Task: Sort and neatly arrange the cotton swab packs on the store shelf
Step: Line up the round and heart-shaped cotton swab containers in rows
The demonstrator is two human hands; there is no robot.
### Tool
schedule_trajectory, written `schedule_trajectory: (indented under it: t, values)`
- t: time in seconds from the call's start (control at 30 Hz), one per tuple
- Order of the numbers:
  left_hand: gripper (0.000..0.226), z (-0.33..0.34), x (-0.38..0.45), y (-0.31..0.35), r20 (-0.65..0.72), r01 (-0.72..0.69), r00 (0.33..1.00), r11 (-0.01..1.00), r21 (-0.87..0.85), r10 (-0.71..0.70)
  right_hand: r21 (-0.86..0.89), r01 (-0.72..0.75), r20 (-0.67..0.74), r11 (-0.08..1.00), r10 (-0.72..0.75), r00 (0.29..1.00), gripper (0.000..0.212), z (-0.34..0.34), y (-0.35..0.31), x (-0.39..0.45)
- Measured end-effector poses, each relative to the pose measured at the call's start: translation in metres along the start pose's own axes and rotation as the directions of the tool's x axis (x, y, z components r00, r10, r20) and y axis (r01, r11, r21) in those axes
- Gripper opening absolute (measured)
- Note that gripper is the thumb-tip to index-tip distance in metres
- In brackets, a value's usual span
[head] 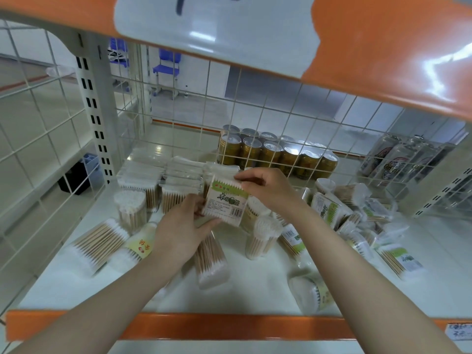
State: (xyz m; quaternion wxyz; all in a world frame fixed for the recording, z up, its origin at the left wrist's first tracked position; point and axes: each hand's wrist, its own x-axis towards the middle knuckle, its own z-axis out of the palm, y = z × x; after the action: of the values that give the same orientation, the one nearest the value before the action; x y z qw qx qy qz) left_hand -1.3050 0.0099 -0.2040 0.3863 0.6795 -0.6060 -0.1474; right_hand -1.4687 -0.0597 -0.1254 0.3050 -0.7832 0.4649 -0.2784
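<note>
Head view. Item: swab pack [226, 204], flat, labelled, held upright above shelf [255, 284] before the back row [163, 175]. Left hand [178, 233] pinches lower corner; right hand [265, 186] pinches top edge. Likely light, film slippery, sticks crushable; hold by edges.

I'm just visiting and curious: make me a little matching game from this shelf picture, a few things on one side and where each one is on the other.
Things:
1. flat green-labelled swab pack
2. gold cans
3. round swab tub
4. jumbled swab packs

Places:
A. behind the wire grid
B. heaped at the right of the shelf
C. held in both hands
D. standing upright at the left, in front of the tidy row

Pairs: 1-C, 2-A, 3-D, 4-B
</note>
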Motion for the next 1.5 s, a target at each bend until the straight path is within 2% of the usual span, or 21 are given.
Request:
schedule_trajectory:
  t: [0.27, 0.6, 0.83, 0.97, 1.13, 1.3, 1.5]
  values:
    - [0.044, 0.000, 0.000, -0.001, -0.014, 0.015, 1.000, 1.000, -0.006, -0.015, -0.018, 0.015, -0.038, 1.000, -0.016, 0.999, 0.020, 0.000, -0.002, 0.002]
    - [0.041, -0.007, -0.005, -0.001, -0.010, -0.031, 0.999, 0.999, -0.033, 0.031, -0.053, 0.000, -0.009, 0.999, -0.001, 1.000, 0.023, 0.001, -0.003, 0.002]
    - [0.039, -0.010, -0.005, -0.003, 0.019, -0.094, 0.996, 0.995, 0.038, 0.093, -0.030, -0.031, 0.017, 0.999, 0.032, 0.999, 0.028, 0.000, 0.001, 0.000]
    - [0.036, -0.015, -0.004, -0.008, -0.026, -0.135, 0.990, 0.983, 0.123, 0.140, -0.170, -0.027, -0.007, 0.985, 0.026, 1.000, 0.027, 0.002, 0.005, -0.001]
    - [0.033, -0.023, 0.002, -0.018, -0.056, -0.069, 0.995, 0.980, 0.187, 0.081, -0.385, 0.028, -0.044, 0.922, -0.048, 0.998, 0.015, 0.017, 0.007, -0.002]
    - [0.027, -0.030, 0.011, -0.024, -0.081, -0.103, 0.989, 0.968, 0.227, 0.124, -0.500, 0.069, -0.032, 0.863, -0.098, 0.995, 0.013, 0.033, 0.005, 0.001]
    - [0.048, -0.032, 0.021, -0.032, 0.027, -0.219, 0.975, 0.932, 0.290, 0.221, -0.608, 0.106, 0.040, 0.787, -0.102, 0.994, 0.019, 0.048, 0.008, 0.001]
